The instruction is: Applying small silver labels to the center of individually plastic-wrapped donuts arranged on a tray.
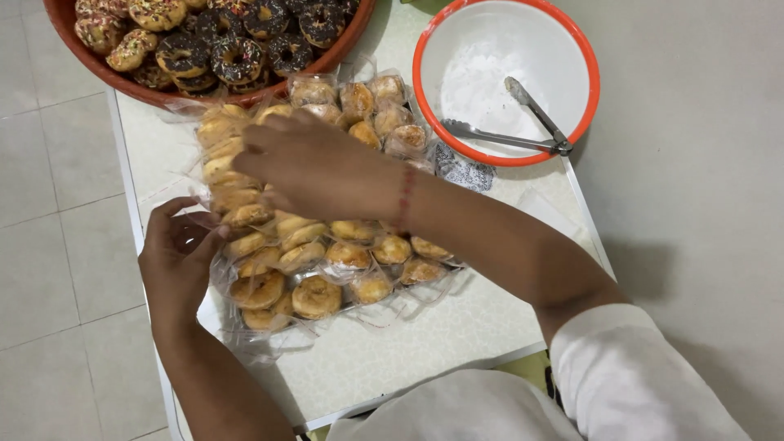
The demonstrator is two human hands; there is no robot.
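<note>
I see my right hand (314, 167) laid palm-down on the pile of bagged plain doughnuts (327, 245) mid-table (408, 351), fingers curled loosely over the far-left bags — whether it grips one I cannot tell. My left hand (175, 253) pinches clear plastic at the pile's near-left edge. Far left sits a tray of iced doughnuts (220, 49); far right, a white bowl (506, 16) with tongs (523, 122).

The person wears a white garment with loose sleeves. The right sleeve is pushed up to about the elbow, its cuff bunched in soft folds, and the forearm below it is bare. Around the wrist of the right hand (314, 167) sits a thin red beaded bracelet. The left hand (175, 261) and its forearm are bare, without rings or bands.
</note>
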